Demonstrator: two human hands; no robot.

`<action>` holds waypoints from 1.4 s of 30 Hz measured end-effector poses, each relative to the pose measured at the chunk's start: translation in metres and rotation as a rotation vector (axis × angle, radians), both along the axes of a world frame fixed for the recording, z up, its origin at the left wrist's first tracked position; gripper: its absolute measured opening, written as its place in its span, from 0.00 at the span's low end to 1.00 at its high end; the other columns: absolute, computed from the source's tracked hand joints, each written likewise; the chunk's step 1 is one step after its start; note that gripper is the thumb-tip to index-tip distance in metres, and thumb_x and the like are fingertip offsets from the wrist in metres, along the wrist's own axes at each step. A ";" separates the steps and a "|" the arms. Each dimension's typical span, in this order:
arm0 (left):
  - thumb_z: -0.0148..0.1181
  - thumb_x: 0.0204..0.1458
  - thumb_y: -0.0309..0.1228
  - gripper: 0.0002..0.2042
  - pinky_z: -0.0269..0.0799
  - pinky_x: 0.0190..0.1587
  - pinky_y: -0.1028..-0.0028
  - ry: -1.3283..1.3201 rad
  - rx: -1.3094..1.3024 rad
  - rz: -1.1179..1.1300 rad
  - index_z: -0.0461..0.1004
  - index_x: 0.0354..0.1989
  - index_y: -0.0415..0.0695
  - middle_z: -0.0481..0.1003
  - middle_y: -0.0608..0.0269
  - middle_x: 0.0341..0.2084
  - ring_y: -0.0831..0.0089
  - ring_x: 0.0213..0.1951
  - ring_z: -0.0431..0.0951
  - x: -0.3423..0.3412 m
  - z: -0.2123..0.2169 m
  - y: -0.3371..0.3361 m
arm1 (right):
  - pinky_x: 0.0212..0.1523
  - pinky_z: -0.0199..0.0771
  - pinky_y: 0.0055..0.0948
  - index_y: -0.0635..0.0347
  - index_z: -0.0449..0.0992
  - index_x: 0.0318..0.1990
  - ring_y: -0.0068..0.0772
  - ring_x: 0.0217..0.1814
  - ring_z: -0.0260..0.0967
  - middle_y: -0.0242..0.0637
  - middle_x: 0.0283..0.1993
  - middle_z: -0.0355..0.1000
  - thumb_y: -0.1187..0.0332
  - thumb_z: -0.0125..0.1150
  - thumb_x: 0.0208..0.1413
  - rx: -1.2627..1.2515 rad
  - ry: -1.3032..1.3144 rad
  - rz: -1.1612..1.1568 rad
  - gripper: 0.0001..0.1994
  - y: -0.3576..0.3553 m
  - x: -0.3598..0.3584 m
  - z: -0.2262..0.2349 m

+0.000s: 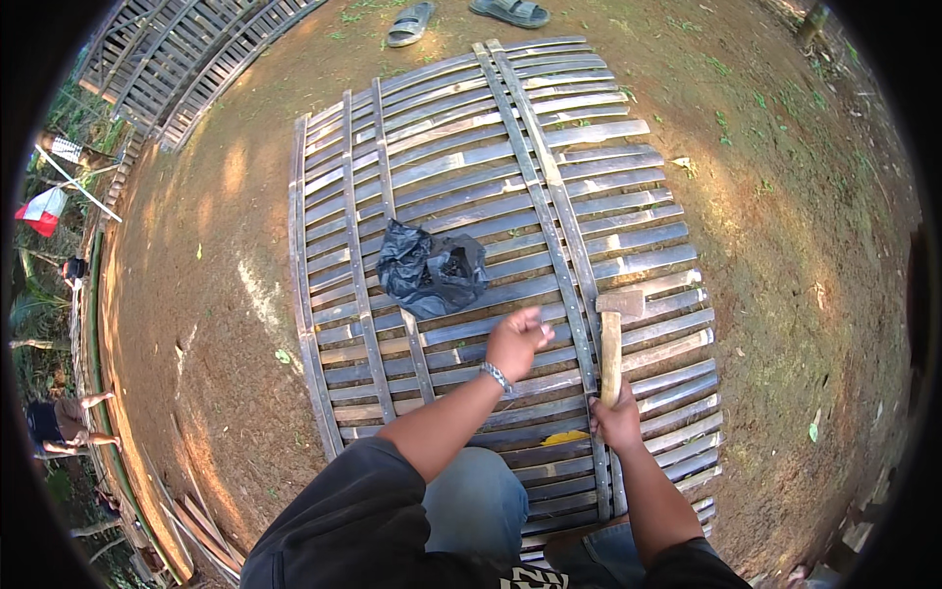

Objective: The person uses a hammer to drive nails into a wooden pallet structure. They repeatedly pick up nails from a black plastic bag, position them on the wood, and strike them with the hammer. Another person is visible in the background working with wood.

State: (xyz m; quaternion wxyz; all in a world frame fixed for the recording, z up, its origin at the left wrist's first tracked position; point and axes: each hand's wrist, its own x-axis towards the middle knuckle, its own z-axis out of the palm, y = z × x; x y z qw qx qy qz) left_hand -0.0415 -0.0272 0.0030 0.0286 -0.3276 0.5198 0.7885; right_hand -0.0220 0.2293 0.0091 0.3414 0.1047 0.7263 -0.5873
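My right hand [616, 422] grips the lower end of the wooden handle of a hammer [610, 358], whose blocky metal head points away from me over the right part of a slatted bamboo panel [461, 157]. My left hand [520, 346], with a patterned band at the wrist, hovers over the panel's middle. Its fingers are curled together; whatever they may hold is too small to make out. Just beyond it, a crumpled black plastic bag [432, 270] lies on the slats with its mouth open. Small dark bits show inside.
Lengthwise double strips [535, 167] cross the slats. A yellow leaf [564, 438] lies near my knee. Beyond the panel are two sandals [410, 24] on bare earth. Another slatted panel [186, 59] lies at far left. A person [69, 424] is at the left edge, near a red-and-white flag [42, 210].
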 end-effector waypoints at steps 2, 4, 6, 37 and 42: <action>0.63 0.60 0.20 0.12 0.83 0.48 0.71 0.107 -0.004 0.087 0.75 0.51 0.31 0.82 0.57 0.39 0.69 0.42 0.85 -0.025 -0.017 -0.013 | 0.17 0.70 0.27 0.62 0.63 0.57 0.24 0.18 0.67 0.33 0.28 0.69 0.80 0.63 0.60 -0.005 -0.007 -0.004 0.20 -0.002 0.002 0.000; 0.66 0.59 0.23 0.08 0.81 0.43 0.74 0.121 -0.116 0.105 0.77 0.44 0.35 0.83 0.61 0.35 0.73 0.38 0.84 -0.052 -0.031 -0.027 | 0.16 0.69 0.27 0.61 0.62 0.57 0.24 0.16 0.66 0.33 0.27 0.68 0.81 0.63 0.60 -0.010 -0.033 -0.027 0.21 -0.002 0.005 -0.004; 0.71 0.56 0.28 0.07 0.75 0.36 0.77 0.141 -0.350 0.160 0.81 0.38 0.38 0.83 0.67 0.29 0.78 0.33 0.82 -0.079 -0.029 -0.038 | 0.19 0.71 0.27 0.63 0.62 0.60 0.24 0.19 0.68 0.34 0.30 0.70 0.80 0.62 0.60 -0.026 -0.056 -0.034 0.22 -0.005 0.007 -0.002; 0.68 0.54 0.35 0.04 0.65 0.48 0.63 0.127 -1.317 0.148 0.85 0.32 0.51 0.81 0.70 0.36 0.66 0.42 0.80 -0.170 -0.039 -0.059 | 0.53 0.75 0.48 0.64 0.57 0.71 0.66 0.53 0.76 0.64 0.47 0.75 0.73 0.54 0.65 0.179 0.297 0.193 0.27 -0.060 -0.044 0.011; 0.69 0.54 0.35 0.04 0.64 0.48 0.63 0.123 -1.319 0.140 0.84 0.31 0.51 0.80 0.69 0.34 0.66 0.42 0.80 -0.172 -0.035 -0.056 | 0.51 0.74 0.56 0.62 0.56 0.72 0.73 0.54 0.73 0.68 0.53 0.73 0.73 0.53 0.67 0.302 0.441 0.297 0.27 -0.098 -0.106 0.049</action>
